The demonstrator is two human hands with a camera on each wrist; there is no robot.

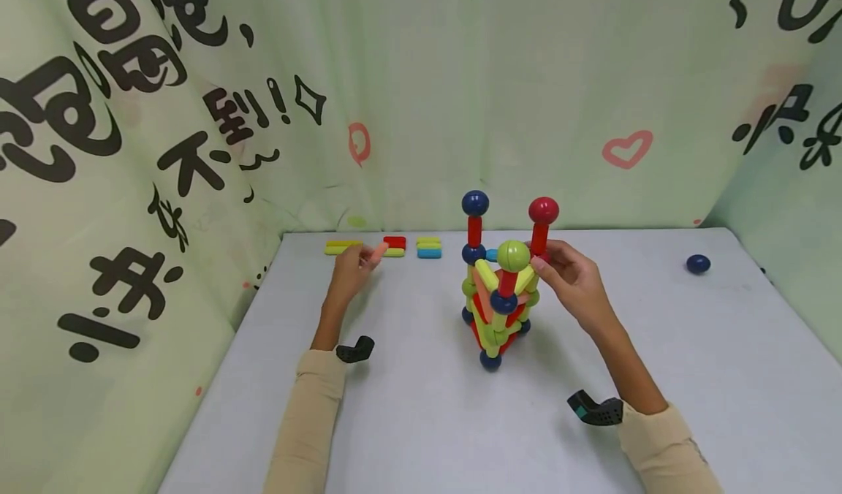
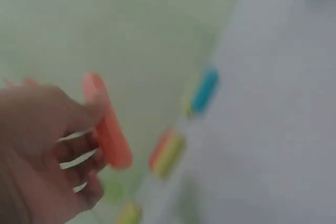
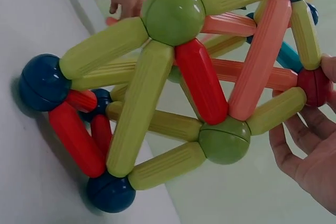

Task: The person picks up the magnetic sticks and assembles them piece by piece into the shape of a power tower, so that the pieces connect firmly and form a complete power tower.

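Observation:
Over the far left of the table, my left hand [image 1: 351, 271] pinches a salmon-coloured building rod [image 2: 109, 129] between thumb and fingers, held off the tabletop. A tower of magnetic rods and balls [image 1: 490, 337] stands upright at the centre. It has lime, red, salmon and blue rods. Three posts rise from its upper part, topped by a dark blue ball [image 1: 475, 203], a red ball [image 1: 543, 210] and a lime ball [image 1: 513, 256]. My right hand [image 1: 577, 283] holds the tower's upper right corner, thumb and fingers at a lower red ball [image 3: 313, 88].
Along the table's back edge lie spare rods: yellow ones [image 1: 342, 244], a red one [image 1: 395, 242] beside a lime one, and a blue one [image 1: 430, 253] near lime ones. A loose dark blue ball [image 1: 698, 264] sits far right. A printed curtain [image 1: 421, 99] hangs behind the table.

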